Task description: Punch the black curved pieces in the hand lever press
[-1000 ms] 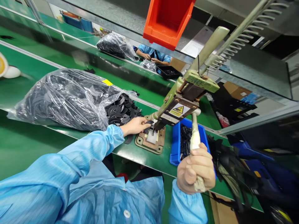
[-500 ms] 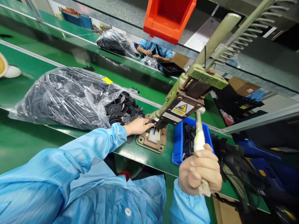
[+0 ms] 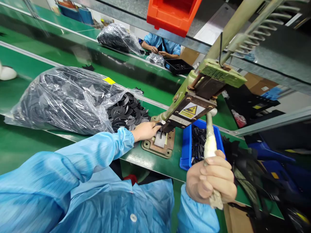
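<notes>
A green hand press (image 3: 194, 94) with a yellow warning label stands on the bench in front of me. My right hand (image 3: 213, 179) is wrapped around its tape-covered lever (image 3: 210, 142). At the lower end of the press head, my left hand (image 3: 145, 131) is closed, thumb and fingers together on a small black piece (image 3: 159, 124). Those fingertips are over the press base (image 3: 155, 152), close to the ram; part of the piece is hidden by them. Just left of the base, curved black pieces (image 3: 127, 111) spill from a clear plastic bag (image 3: 60, 100).
A blue bin (image 3: 186, 152) of thin black parts stands right of the press. An orange bin (image 3: 167, 26) sits on the shelf above. Across the bench, a person in blue sleeves (image 3: 173, 45) works near another bag (image 3: 119, 37). Black straps (image 3: 243, 168) lie at the right.
The view has shifted slightly. My right hand, still around the lever, appears a little further right. My left hand stays by the press head with the black piece.
</notes>
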Demonstrator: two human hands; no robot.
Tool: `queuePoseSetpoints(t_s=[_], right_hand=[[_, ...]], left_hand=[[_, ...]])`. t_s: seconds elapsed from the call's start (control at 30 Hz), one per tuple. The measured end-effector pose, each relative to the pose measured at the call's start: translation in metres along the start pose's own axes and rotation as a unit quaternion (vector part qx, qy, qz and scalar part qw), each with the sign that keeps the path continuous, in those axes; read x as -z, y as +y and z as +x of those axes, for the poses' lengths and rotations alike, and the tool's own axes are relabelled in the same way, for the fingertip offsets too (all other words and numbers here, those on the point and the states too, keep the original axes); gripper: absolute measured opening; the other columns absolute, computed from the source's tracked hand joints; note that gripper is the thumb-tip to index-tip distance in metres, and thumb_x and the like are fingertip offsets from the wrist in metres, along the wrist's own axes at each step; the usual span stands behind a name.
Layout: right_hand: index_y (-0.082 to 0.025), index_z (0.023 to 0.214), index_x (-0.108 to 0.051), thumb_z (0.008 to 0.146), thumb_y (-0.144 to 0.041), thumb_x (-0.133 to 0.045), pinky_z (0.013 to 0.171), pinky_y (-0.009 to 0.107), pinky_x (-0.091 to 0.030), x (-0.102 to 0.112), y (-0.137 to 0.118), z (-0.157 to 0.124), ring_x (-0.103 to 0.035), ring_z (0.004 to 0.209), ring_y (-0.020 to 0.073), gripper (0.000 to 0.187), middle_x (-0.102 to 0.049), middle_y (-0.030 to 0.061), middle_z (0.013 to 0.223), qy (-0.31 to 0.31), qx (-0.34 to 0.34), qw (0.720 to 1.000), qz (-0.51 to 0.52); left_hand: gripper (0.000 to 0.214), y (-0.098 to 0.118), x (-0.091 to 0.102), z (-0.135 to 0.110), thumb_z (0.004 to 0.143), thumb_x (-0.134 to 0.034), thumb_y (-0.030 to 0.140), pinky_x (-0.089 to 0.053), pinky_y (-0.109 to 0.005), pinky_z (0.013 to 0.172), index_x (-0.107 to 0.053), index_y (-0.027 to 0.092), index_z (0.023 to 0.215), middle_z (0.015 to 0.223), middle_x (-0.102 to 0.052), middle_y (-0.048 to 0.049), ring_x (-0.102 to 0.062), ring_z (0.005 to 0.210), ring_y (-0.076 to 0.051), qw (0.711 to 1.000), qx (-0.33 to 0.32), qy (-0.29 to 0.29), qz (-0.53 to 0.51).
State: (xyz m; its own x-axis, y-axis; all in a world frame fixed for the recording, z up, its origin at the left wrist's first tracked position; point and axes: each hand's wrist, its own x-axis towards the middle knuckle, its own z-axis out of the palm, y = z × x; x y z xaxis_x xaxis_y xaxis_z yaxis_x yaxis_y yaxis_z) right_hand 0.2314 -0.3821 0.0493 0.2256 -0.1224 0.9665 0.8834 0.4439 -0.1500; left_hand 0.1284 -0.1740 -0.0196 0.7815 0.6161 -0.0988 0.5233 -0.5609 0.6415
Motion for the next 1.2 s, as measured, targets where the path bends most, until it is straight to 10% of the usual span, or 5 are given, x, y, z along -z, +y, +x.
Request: queuePoseSetpoints(t_s=[0.57,1.2], right_hand=[[-0.024,0.062,-0.041,0.092,-0.043,-0.067,0.092,0.056,-0.056,0.007,-0.004,-0.001,-0.058,0.068,0.0187,0.044,-0.045,-0.0039,0.058,-0.032,-0.027,0.999,-0.022],[-0.023,0.063,-0.04,0.09,-0.043,-0.071,0.086,0.049,-0.057,-0.001,0.0,0.008,-0.056,0.063,0.0155,0.045,-0.043,-0.0047,0.056,0.008,-0.004,1.0,-0.003]], left_hand=[[0.052,-0.019,-0.003,0.004,0.107,-0.047,0.061,-0.054,-0.032,0.092,-0.08,0.022,0.113,0.111,-0.083,-0.0099,-0.076,0.101,-0.028,0.995,-0.078,0.001,-0.062],[0.057,-0.004,0.007,0.017,0.097,-0.058,0.061,-0.053,-0.032,0.075,-0.06,0.023,0.055,0.056,-0.064,-0.0079,-0.072,0.072,-0.027,0.997,0.017,-0.046,-0.065]])
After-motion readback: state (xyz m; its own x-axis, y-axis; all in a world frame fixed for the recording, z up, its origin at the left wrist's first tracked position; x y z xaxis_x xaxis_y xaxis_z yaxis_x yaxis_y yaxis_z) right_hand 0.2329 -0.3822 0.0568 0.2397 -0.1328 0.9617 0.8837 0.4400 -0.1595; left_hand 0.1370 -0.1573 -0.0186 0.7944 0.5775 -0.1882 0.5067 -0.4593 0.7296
